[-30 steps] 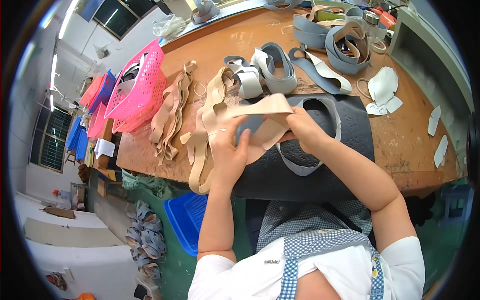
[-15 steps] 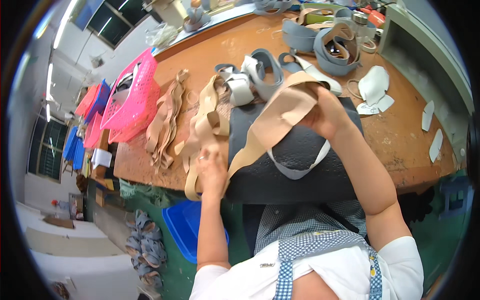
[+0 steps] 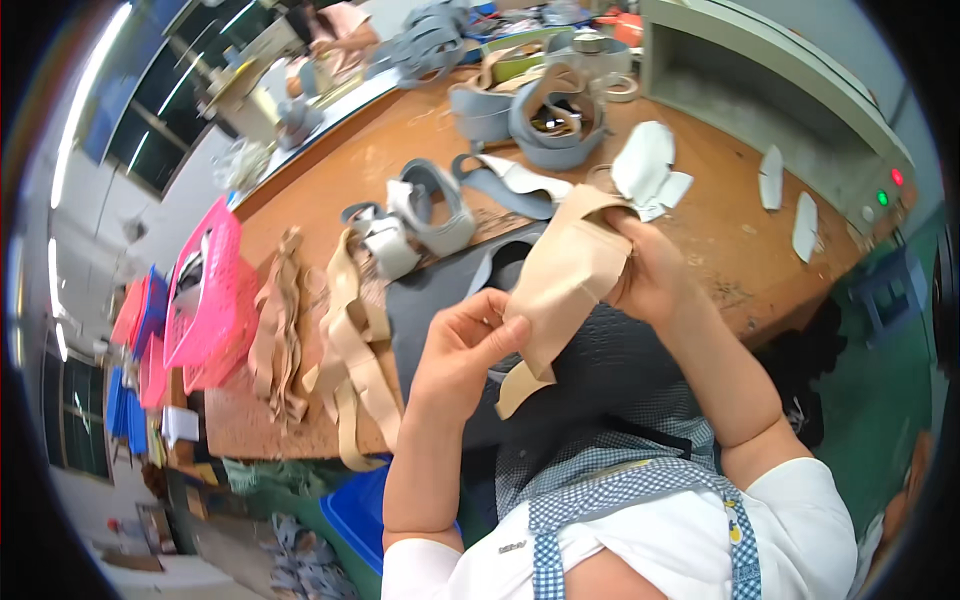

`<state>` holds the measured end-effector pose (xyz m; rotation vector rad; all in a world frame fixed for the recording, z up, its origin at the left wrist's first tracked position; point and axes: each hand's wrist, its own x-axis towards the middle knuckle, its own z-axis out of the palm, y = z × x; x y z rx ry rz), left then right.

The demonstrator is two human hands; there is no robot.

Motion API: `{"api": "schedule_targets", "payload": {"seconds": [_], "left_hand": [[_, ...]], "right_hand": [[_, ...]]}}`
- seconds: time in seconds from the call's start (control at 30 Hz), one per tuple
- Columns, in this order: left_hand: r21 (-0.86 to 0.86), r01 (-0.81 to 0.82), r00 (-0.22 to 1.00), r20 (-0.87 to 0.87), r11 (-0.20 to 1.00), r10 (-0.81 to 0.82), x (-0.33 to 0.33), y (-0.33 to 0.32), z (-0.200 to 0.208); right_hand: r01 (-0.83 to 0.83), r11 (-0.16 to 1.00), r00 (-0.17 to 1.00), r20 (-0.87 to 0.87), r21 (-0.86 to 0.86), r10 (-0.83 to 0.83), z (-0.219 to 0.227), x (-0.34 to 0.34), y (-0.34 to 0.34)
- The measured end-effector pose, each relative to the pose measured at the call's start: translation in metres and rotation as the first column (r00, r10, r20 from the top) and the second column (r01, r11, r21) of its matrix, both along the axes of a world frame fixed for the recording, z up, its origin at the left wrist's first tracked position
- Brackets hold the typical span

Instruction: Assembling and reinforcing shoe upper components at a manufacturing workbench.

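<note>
Strip, beige [image 3: 568, 282], clamped in left hand [image 3: 456, 352], right hand [image 3: 655, 270]; grey loop [image 3: 484, 272] behind partly hidden.

The strip [image 3: 568, 280] is tan, the mat [image 3: 425, 300] black, the apron [image 3: 605, 488] checked (blue and white).

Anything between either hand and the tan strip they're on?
Nothing visible. The left hand pinches the tan strip at its left edge; the right hand grips its upper right end. The black mat lies below, not between.
</note>
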<state>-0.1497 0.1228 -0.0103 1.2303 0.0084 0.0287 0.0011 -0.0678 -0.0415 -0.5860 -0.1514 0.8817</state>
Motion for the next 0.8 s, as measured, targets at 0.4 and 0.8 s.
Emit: {"api": "schedule_targets", "payload": {"seconds": [0.4, 0.8], "left_hand": [[-0.001, 0.065, 0.997, -0.042, 0.998, -0.065, 0.029, -0.081, -0.024], [0.102, -0.044, 0.997, -0.058, 0.994, 0.051, 0.017, -0.101, -0.047]], "right_hand": [[0.287, 0.932, 0.945, -0.227, 0.223, -0.237, -0.088, -0.003, -0.141], [-0.11, 0.976, 0.942, -0.292, 0.188, 0.163, -0.051, -0.084, -0.123]]}}
